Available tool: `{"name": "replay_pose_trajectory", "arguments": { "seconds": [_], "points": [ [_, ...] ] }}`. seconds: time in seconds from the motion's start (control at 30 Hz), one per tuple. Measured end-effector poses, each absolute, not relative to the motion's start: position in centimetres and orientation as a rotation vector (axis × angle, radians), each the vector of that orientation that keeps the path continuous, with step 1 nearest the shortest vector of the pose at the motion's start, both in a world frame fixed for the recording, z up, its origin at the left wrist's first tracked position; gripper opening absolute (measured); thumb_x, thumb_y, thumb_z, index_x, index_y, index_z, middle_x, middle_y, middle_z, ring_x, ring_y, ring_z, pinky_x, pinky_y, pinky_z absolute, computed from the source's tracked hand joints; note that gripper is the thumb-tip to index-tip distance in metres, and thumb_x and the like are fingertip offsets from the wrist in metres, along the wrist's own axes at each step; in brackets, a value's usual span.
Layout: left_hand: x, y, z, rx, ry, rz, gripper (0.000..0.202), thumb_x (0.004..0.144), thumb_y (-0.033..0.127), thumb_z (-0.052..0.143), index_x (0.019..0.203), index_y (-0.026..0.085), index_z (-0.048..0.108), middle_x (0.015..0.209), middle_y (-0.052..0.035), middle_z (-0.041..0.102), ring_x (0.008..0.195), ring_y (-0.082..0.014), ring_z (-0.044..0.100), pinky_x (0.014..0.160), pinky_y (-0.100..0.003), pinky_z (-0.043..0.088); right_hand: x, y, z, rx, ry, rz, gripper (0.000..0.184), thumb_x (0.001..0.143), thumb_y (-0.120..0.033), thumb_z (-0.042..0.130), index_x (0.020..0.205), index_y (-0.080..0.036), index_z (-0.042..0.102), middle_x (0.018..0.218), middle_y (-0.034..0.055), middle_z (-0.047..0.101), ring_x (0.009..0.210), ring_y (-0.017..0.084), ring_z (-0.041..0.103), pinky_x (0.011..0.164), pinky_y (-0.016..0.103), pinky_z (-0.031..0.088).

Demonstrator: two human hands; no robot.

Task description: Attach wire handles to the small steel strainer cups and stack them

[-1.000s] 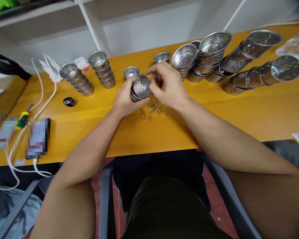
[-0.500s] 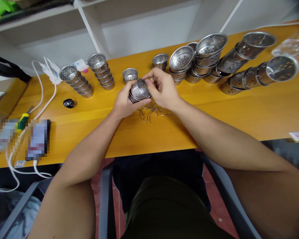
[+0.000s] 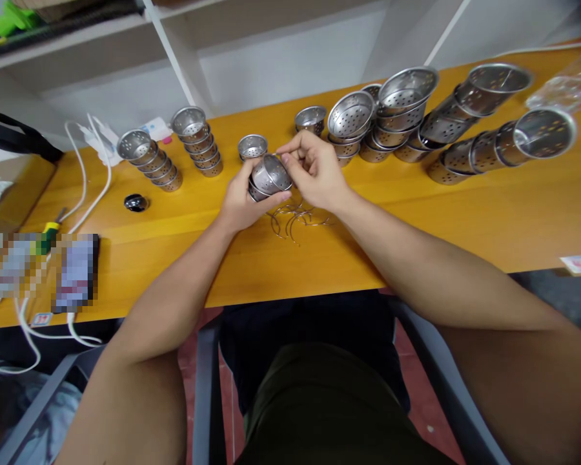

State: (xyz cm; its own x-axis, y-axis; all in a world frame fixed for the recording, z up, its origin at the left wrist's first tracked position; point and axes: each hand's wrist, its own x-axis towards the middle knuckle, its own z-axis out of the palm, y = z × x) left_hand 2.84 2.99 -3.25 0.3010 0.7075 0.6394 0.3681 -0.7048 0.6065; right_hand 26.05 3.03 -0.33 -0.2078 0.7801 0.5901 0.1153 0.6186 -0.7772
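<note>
My left hand [image 3: 237, 200] is wrapped around a small perforated steel strainer cup [image 3: 270, 175], held tilted over the yellow table [image 3: 465, 213]. My right hand [image 3: 314, 171] pinches at the cup's rim, its fingers closed on a thin wire piece too small to make out clearly. A loose pile of curved wire handles [image 3: 295, 219] lies on the table just under both hands. Another single cup [image 3: 252, 146] stands right behind the held one.
Stacks of strainer cups lie at the back left [image 3: 150, 158] [image 3: 198, 139] and larger heaps at the back right [image 3: 392, 116] [image 3: 503, 139]. A black knob [image 3: 135, 203], white cables [image 3: 84, 187], a screwdriver [image 3: 46, 236] and blurred items sit at the left. A chair frame is below.
Both hands with the cup have shifted slightly toward me and left; the right fingers have kept working at the cup's rim. Nothing on the table has moved.
</note>
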Motion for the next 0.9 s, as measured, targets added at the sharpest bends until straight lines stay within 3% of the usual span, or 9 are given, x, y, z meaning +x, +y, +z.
{"name": "replay_pose_trajectory", "arguments": {
  "seconds": [0.13,0.27,0.33,0.43,0.5,0.57,0.63,0.77,0.9],
  "points": [
    [2.0,3.9,-3.6,2.224,1.020,1.369,0.107,0.087,0.106,0.097,0.156,0.029,0.069,0.133,-0.0082,0.082,0.132,-0.0386,0.086,0.125,-0.061,0.071,25.6,3.4,-1.3,-0.830,-1.561,0.594,0.069,0.122,-0.099,0.050,0.144,-0.036,0.068,0.097,0.0053,0.064,0.083,0.029,0.067,0.077,0.048,0.066],
    [1.0,4.8,-3.8,2.231,1.070,1.360,0.112,0.081,0.107,0.100,0.156,0.030,0.069,0.137,-0.0085,0.082,0.140,-0.0412,0.084,0.130,-0.064,0.069,27.2,4.5,-1.2,-0.882,-1.509,0.485,0.058,0.128,-0.088,0.048,0.151,-0.038,0.068,0.103,0.0076,0.070,0.088,0.032,0.072,0.082,0.051,0.068],
    [0.5,5.2,-3.7,2.216,1.095,1.393,0.111,0.080,0.109,0.098,0.152,0.029,0.071,0.136,-0.0090,0.082,0.138,-0.0407,0.085,0.130,-0.064,0.069,28.5,5.1,-0.7,-0.923,-1.630,0.480,0.043,0.128,-0.074,0.062,0.141,-0.035,0.075,0.096,0.0068,0.071,0.087,0.032,0.073,0.087,0.054,0.070],
    [-0.5,5.8,-3.2,2.167,1.112,1.487,0.108,0.082,0.112,0.094,0.144,0.027,0.074,0.131,-0.0103,0.084,0.132,-0.0396,0.086,0.128,-0.066,0.070,29.8,5.2,-0.2,-1.014,-1.968,0.518,0.018,0.115,-0.046,0.085,0.117,-0.028,0.081,0.083,0.0041,0.070,0.080,0.031,0.071,0.092,0.058,0.072],
    [-1.0,6.1,-2.9,2.136,1.112,1.521,0.107,0.082,0.115,0.091,0.140,0.026,0.077,0.126,-0.0110,0.085,0.125,-0.0390,0.086,0.124,-0.067,0.072,30.1,4.9,-0.1,-1.055,-2.156,0.540,0.010,0.105,-0.034,0.087,0.105,-0.027,0.081,0.083,0.0048,0.073,0.081,0.030,0.073,0.095,0.059,0.072],
    [-1.2,6.1,-2.7,2.119,1.111,1.511,0.107,0.081,0.117,0.088,0.136,0.026,0.079,0.120,-0.0106,0.085,0.119,-0.0385,0.086,0.121,-0.068,0.074,30.0,4.5,-0.2,-1.047,-2.227,0.502,0.008,0.103,-0.033,0.086,0.102,-0.026,0.082,0.094,0.0091,0.079,0.091,0.034,0.078,0.103,0.063,0.072],
    [-1.0,5.8,-2.5,2.117,1.107,1.466,0.106,0.081,0.119,0.086,0.133,0.026,0.080,0.117,-0.0095,0.084,0.116,-0.0379,0.086,0.119,-0.068,0.074,29.7,4.2,-0.2,-0.989,-2.178,0.448,0.019,0.105,-0.042,0.088,0.113,-0.025,0.088,0.116,0.0155,0.084,0.112,0.040,0.083,0.117,0.069,0.070],
    [-0.2,4.8,-2.2,2.166,1.067,1.329,0.110,0.081,0.118,0.086,0.142,0.027,0.079,0.126,-0.0104,0.086,0.121,-0.0388,0.087,0.119,-0.065,0.074,28.5,3.5,-0.2,-0.792,-1.993,0.660,0.076,0.105,-0.081,0.091,0.162,-0.031,0.081,0.163,0.0185,0.080,0.142,0.045,0.079,0.132,0.072,0.066],
    [0.4,4.1,-1.9,2.233,1.059,1.245,0.118,0.076,0.114,0.096,0.154,0.028,0.076,0.137,-0.0117,0.087,0.133,-0.0430,0.087,0.124,-0.062,0.073,26.5,2.5,-0.4,-0.715,-1.899,0.913,0.115,0.089,-0.112,0.088,0.170,-0.031,0.074,0.174,0.0181,0.078,0.149,0.044,0.079,0.132,0.067,0.068]
  ]
}}
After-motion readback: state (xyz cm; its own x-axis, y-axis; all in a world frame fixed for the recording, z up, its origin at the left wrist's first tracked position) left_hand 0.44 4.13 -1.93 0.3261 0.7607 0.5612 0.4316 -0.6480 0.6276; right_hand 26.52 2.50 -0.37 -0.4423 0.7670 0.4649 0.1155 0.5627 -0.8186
